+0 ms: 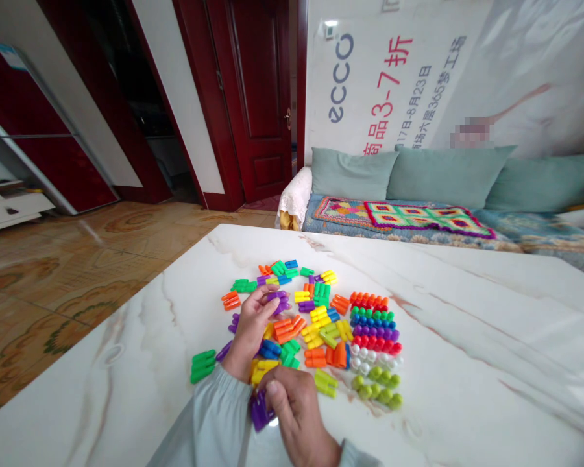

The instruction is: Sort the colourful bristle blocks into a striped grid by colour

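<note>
On the white marbled desk [467, 311], close to its near edge, lies a loose heap of coloured plastic pieces [316, 321], short bars of side-by-side tubes in orange, yellow, green, blue and purple. The left hand [250, 329] stretches forward from a pale sleeve into the left part of the heap. Its fingers are curled down over a purple piece [279, 301] with the thumb tucked under, a closed pinch on that one piece. The purple piece sits at the far end of the hand, just beyond the fingertips, with its long axis running roughly across the view, crosswise to the reaching arm. The right hand [298, 410] is drawn back near the body, below the heap. Its thumb and fingers are closed on a purple block [259, 410] of joined tubes, which juts out to the left of the thumb and stands more or less upright in the grip. The two purple things are well apart, the far one up and slightly right of the near one, so the left hand is plainly the nearer to the heap. Right of the heap, tidy rows of round-topped pegs [374, 344] lie side by side, and one green piece [203, 365] lies alone beside the left wrist.
</note>
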{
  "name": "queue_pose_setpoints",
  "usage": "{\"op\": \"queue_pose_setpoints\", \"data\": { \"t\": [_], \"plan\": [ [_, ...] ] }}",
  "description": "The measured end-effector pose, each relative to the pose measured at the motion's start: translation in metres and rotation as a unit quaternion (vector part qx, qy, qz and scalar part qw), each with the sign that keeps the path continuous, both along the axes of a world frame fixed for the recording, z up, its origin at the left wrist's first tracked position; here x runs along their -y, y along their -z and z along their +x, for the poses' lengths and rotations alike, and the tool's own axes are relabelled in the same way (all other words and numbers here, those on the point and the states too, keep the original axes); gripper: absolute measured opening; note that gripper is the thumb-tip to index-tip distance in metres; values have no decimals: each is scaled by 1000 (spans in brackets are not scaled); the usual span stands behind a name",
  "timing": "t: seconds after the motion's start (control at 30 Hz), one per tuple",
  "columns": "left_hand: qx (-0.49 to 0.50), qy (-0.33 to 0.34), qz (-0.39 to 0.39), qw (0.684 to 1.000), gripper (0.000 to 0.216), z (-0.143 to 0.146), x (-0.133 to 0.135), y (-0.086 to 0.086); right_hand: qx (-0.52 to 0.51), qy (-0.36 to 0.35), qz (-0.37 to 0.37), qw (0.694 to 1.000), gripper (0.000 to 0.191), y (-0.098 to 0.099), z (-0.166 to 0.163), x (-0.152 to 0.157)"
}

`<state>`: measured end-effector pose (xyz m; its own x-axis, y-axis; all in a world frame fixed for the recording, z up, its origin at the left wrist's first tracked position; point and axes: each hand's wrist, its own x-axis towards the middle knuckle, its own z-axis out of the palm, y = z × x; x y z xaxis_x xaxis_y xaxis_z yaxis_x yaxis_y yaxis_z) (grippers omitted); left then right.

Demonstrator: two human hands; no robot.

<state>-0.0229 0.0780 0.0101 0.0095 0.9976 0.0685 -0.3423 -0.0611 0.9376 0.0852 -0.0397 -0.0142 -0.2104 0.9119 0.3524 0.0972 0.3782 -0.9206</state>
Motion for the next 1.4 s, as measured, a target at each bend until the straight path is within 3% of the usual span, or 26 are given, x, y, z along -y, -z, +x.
{"op": "queue_pose_setpoints", "data": {
  "t": [0.27, 0.67, 1.0, 1.4],
  "plan": [
    [-5, -9, 4, 1000, 36, 1, 0, -1, -3, 0, 1, 1000, 51, -1, 0, 0],
    [-19, 29, 16, 999, 27, 2, 1, 1, 4, 4, 5, 1000, 50, 1, 0, 0],
    [-7, -8, 37, 999, 22, 0, -2, 5, -1, 0, 2, 1000, 50, -1, -1, 0],
    [-112, -54, 43, 991, 32, -1, 1, 1, -1, 5, 8, 1000, 52, -3, -1, 1]
  ]
}}
